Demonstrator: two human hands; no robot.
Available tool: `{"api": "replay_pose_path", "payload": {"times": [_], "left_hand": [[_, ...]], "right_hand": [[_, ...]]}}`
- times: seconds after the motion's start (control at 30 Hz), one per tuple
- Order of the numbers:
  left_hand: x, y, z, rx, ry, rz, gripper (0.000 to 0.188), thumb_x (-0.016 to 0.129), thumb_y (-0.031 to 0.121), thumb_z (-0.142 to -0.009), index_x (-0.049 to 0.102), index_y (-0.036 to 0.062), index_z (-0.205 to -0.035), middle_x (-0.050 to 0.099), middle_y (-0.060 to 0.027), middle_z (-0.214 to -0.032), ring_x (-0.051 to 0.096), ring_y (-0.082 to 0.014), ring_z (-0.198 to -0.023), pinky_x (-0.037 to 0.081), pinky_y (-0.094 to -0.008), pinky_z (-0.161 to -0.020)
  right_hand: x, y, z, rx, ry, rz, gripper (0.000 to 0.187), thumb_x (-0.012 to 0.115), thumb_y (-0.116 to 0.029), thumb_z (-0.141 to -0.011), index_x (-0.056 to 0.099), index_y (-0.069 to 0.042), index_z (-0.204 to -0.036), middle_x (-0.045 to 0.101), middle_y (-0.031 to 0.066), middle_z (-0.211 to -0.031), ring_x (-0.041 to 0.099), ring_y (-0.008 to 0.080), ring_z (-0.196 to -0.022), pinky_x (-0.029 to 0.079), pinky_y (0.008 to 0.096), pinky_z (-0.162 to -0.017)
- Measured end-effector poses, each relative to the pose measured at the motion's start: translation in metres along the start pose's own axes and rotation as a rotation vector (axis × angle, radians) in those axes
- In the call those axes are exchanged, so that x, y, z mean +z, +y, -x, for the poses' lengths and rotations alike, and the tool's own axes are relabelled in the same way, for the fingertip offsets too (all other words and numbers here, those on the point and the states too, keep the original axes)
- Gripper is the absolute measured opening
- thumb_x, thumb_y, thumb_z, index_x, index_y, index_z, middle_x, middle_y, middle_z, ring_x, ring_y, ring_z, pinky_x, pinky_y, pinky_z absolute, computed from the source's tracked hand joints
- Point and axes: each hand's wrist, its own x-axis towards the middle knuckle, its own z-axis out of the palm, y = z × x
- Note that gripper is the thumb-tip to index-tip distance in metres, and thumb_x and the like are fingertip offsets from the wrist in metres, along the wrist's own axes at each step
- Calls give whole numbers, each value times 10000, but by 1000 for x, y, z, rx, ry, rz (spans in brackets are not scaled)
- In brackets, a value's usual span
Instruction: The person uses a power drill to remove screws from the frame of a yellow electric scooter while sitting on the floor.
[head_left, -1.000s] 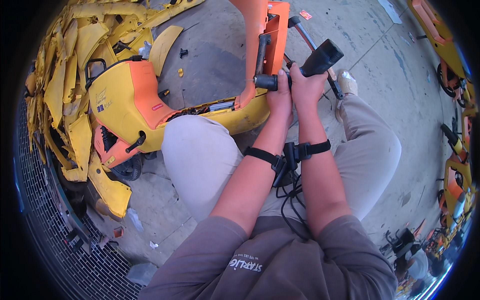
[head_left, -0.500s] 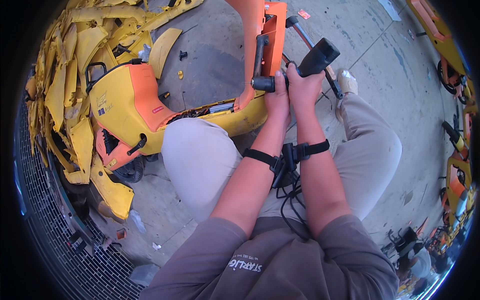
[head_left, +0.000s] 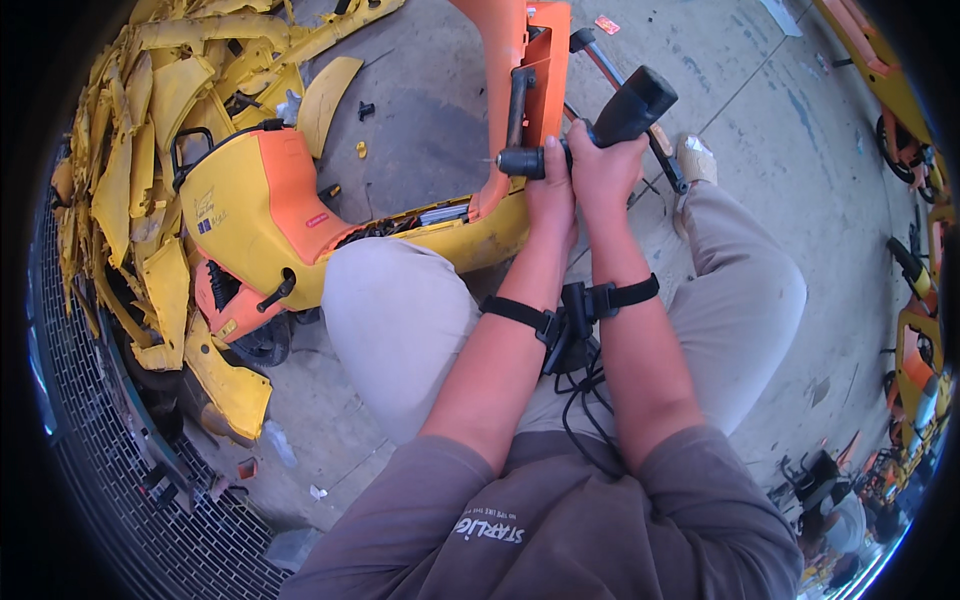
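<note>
Both my hands hold a black cordless drill (head_left: 632, 105) in front of the scooter's orange front panel (head_left: 545, 75). The drill's chuck, with a thin bit in it, points left. My left hand (head_left: 550, 195) is closed round the chuck end, its thumb raised along it. My right hand (head_left: 607, 175) grips the middle of the drill, and a thick black end sticks out up and to the right. The fingers under the tool are mostly hidden. A yellow and orange scooter body (head_left: 235, 190) lies just beyond my left knee, its footboard channel uncovered.
Yellow plastic panels (head_left: 120, 160) are heaped at the far left, beside a dark grating (head_left: 90, 400). A loose curved yellow panel (head_left: 328, 100) and small parts lie on the concrete floor. A metal bar (head_left: 665, 155) stands behind the drill. More scooters (head_left: 915, 350) line the right edge.
My hands and the drill have shifted slightly up and to the left. The grip on the drill is the same.
</note>
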Motion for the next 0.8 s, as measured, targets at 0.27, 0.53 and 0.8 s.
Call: {"api": "replay_pose_path", "payload": {"times": [0.27,0.53,0.8], "left_hand": [[0,-6,0,37,24,-38,709,606,621,-920,554,-22,-1214,654,-104,-1041,657,-172,-900,556,-331,-772],[12,7,-2,103,-7,-64,689,595,581,-947,532,-26,-1268,637,-107,-1120,637,-165,-972,534,-319,-828],[5,-4,5,-2,87,-129,725,598,609,-932,553,-43,-1247,641,-99,-1101,625,-162,-949,520,-316,-815]], "right_hand": [[-2,3,-1,2,-2,15,665,774,-334,-715,481,95,-1130,682,213,-936,639,415,-953,392,466,-992],[3,3,-14,2,1,-37,669,780,-345,-722,483,85,-1139,690,216,-940,655,412,-939,401,467,-992],[2,20,-10,16,-46,-14,687,781,-365,-731,484,81,-1160,692,213,-964,654,413,-945,412,469,-982]]}}
